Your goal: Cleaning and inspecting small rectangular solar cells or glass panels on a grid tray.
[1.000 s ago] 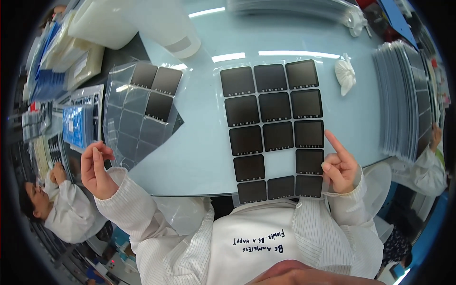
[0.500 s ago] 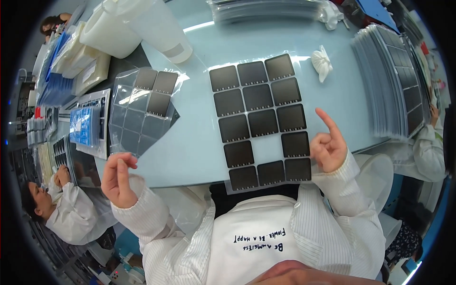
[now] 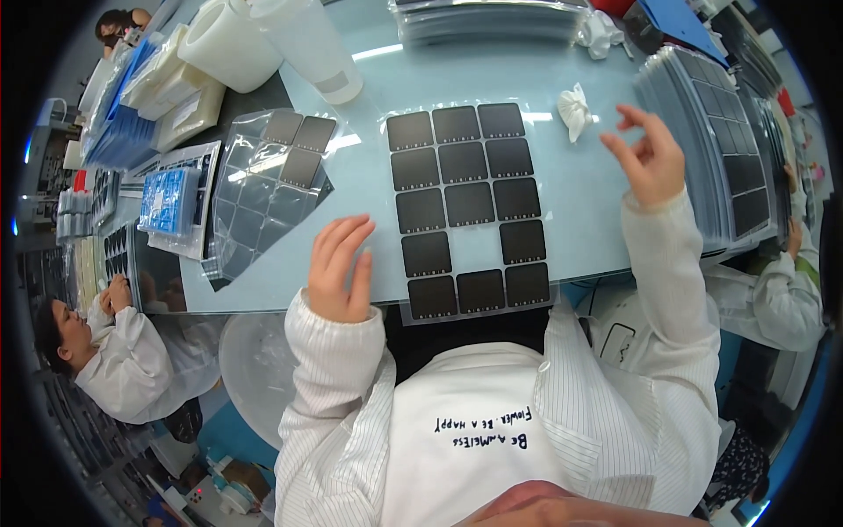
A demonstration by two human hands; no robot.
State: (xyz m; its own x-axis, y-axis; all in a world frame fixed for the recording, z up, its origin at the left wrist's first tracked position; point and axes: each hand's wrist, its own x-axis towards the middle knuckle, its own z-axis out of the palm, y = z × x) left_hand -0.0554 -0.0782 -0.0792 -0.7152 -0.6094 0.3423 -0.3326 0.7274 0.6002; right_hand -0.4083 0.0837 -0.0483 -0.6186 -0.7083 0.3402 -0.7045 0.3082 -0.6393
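A clear sheet with rows of dark rounded squares [image 3: 463, 162] lies before me at the table's near edge. One place in its fourth row shows no dark square. My left hand [image 3: 340, 272] hovers just left of the sheet, thumb apart from the fingers, with nothing in it. My right hand [image 3: 650, 158] is raised over the right side of the table, fingers bent and apart, holding nothing visible. A knotted white wad of cloth or tissue [image 3: 575, 112] lies between the sheet and that hand. A second clear sheet [image 3: 250, 189] with a few dark squares rests at the left.
On the right stands a thick stack of clear sheets [image 3: 746, 167] with dark squares. Another stack [image 3: 492, 25] lies at the far edge. A translucent tall container [image 3: 307, 48], a white roll [image 3: 230, 46] and blue packets [image 3: 171, 200] are at the left. Co-workers sit on both sides.
My left hand has moved right, toward the sheet, and opened out. My right hand has gone up and away from the sheet, toward the right-hand stack. The whole view has shifted slightly.
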